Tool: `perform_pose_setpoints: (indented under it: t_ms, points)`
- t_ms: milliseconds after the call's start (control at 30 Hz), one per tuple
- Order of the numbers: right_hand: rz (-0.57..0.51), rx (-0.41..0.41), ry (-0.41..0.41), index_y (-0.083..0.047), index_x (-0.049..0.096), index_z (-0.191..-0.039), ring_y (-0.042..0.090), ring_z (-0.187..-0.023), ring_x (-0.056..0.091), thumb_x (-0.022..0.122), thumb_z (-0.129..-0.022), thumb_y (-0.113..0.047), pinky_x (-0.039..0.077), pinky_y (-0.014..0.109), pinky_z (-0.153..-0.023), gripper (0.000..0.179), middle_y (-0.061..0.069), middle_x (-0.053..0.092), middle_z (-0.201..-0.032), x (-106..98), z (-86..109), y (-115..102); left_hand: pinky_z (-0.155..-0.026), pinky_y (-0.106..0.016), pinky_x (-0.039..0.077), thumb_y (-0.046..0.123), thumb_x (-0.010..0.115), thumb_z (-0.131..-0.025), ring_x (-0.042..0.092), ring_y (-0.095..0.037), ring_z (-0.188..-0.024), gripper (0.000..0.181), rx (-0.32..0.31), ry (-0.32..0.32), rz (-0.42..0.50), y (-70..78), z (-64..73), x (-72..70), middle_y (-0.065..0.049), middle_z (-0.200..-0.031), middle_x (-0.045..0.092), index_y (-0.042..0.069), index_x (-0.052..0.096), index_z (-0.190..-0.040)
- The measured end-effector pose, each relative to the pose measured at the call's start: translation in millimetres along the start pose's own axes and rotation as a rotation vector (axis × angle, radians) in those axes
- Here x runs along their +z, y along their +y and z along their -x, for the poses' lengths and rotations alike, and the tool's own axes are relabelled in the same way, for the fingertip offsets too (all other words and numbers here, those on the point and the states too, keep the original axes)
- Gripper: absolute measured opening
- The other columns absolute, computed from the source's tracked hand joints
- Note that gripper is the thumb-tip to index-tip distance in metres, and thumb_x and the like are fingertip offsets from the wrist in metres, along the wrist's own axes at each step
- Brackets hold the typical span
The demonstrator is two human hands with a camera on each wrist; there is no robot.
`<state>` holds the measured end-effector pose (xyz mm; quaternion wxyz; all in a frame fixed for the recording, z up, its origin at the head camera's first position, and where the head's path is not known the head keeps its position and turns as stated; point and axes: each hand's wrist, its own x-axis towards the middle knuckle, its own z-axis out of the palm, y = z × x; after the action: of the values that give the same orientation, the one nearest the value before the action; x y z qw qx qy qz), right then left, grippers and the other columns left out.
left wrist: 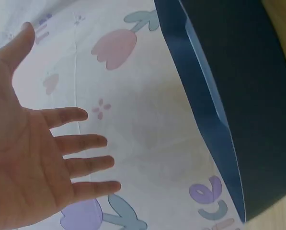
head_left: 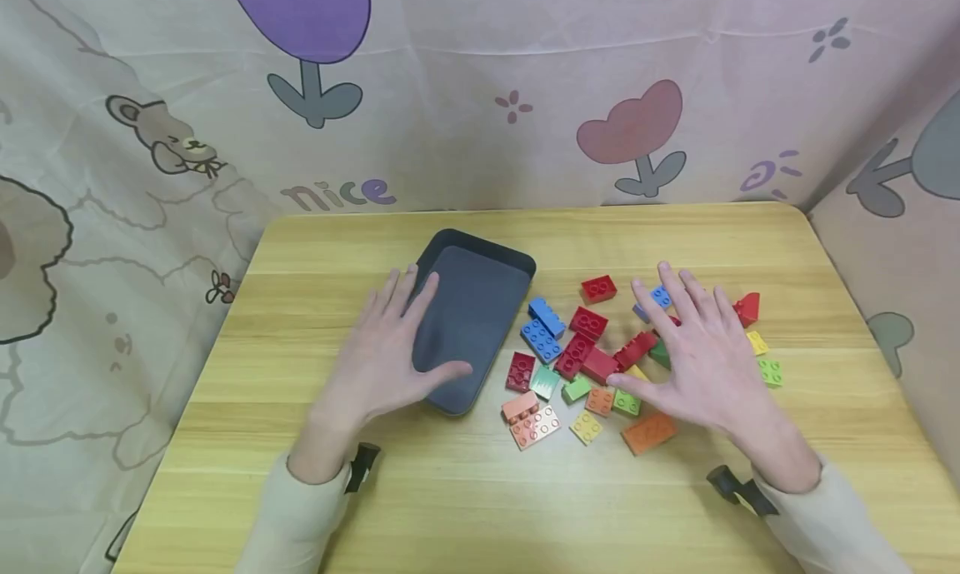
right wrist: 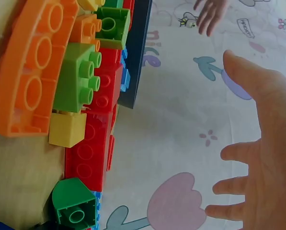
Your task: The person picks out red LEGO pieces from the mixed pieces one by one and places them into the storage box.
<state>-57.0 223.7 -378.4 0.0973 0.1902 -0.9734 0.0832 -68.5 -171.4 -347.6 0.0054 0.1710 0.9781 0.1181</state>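
With fingers spread and nothing in it, my left hand (head_left: 382,353) hovers over the left side of a dark grey tray (head_left: 480,307); the left wrist view shows its bare palm. My right hand (head_left: 705,357), also spread and holding nothing, is above the right part of a loose pile of toy building bricks, hiding some of them. Among these are a red brick (head_left: 598,289), a blue brick (head_left: 541,341), an orange brick (head_left: 648,433) and a yellow brick (head_left: 586,427). The right wrist view shows a green brick (right wrist: 75,203) with a curved side near the pile's edge.
The bricks lie just right of the tray on a light wooden table (head_left: 450,507). A printed cloth (head_left: 465,141) hangs behind the table and along its sides. Each wrist wears a small black camera; one is the left wrist camera (head_left: 363,467).
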Motion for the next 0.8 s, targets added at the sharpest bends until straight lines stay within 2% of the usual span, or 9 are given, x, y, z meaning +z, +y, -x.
perform_pose_setpoints:
  t_ms: [100, 233, 333, 467, 533, 667, 800]
  points:
    - [0.008, -0.01, 0.01, -0.021, 0.031, -0.168, 0.051, -0.155, 0.03, 0.075, -0.074, -0.079, 0.027, 0.077, -0.124, 0.118, 0.018, 0.02, -0.177, -2, -1.8, 1, -0.133, -0.063, 0.025, 0.079, 0.067, -0.085, 0.017, -0.042, -0.165, 0.115, 0.0, -0.001, 0.039, -9.8, -0.1, -2.6, -0.018, -0.177, 0.02, 0.018, 0.019, -0.17]
    - [0.013, -0.021, 0.02, -0.02, 0.032, -0.167, 0.05, -0.155, 0.032, 0.075, -0.074, -0.078, 0.032, 0.073, -0.123, 0.117, 0.02, 0.025, -0.175, -3, -5.2, 3, -0.128, -0.065, 0.034, 0.069, 0.068, -0.093, 0.03, -0.044, -0.16, 0.102, -0.016, 0.005, 0.12, -28.5, -0.3, -8.6, -0.02, -0.173, 0.03, 0.011, 0.028, -0.168]
    - [0.017, -0.027, 0.019, -0.02, 0.032, -0.167, 0.05, -0.154, 0.033, 0.076, -0.074, -0.076, 0.035, 0.072, -0.122, 0.117, 0.02, 0.027, -0.174, -3, -8.7, 5, -0.126, -0.064, 0.038, 0.063, 0.066, -0.098, 0.039, -0.043, -0.156, 0.092, -0.067, 0.005, 0.185, -44.9, 2.9, -15.7, -0.019, -0.17, 0.037, 0.008, 0.035, -0.165]
    - [0.048, -0.05, 0.015, -0.017, 0.036, -0.165, 0.051, -0.151, 0.037, 0.078, -0.073, -0.074, 0.04, 0.072, -0.119, 0.116, 0.022, 0.03, -0.172, -4, -13.7, 9, -0.124, -0.064, 0.039, 0.062, 0.062, -0.101, 0.043, -0.043, -0.152, 0.085, -0.142, -0.008, 0.256, -64.0, 9.5, -21.4, -0.018, -0.166, 0.044, 0.008, 0.038, -0.163]
    - [0.066, -0.061, 0.005, -0.016, 0.038, -0.164, 0.051, -0.151, 0.038, 0.079, -0.073, -0.074, 0.043, 0.073, -0.116, 0.115, 0.022, 0.031, -0.172, -7, -16.6, 11, -0.12, -0.065, 0.042, 0.059, 0.062, -0.102, 0.047, -0.045, -0.149, 0.083, -0.161, -0.008, 0.291, -72.1, 11.5, -20.7, -0.021, -0.163, 0.048, 0.007, 0.04, -0.162]
    - [0.052, -0.078, -0.029, -0.017, 0.038, -0.164, 0.051, -0.152, 0.036, 0.082, -0.074, -0.071, 0.043, 0.076, -0.113, 0.114, 0.021, 0.03, -0.173, -15, -23.6, 15, -0.115, -0.064, 0.049, 0.05, 0.065, -0.103, 0.055, -0.046, -0.14, 0.076, -0.159, 0.013, 0.358, -87.4, 10.7, -14.0, -0.026, -0.153, 0.057, 0.002, 0.045, -0.158]
    - [0.029, -0.118, -0.047, -0.016, 0.039, -0.164, 0.05, -0.153, 0.036, 0.082, -0.076, -0.069, 0.043, 0.077, -0.113, 0.111, 0.02, 0.031, -0.173, -22, -32.0, 19, -0.114, -0.065, 0.05, 0.047, 0.065, -0.104, 0.058, -0.048, -0.136, 0.071, -0.173, 0.002, 0.423, -100.5, 8.4, -11.2, -0.025, -0.151, 0.059, 0.002, 0.047, -0.157]
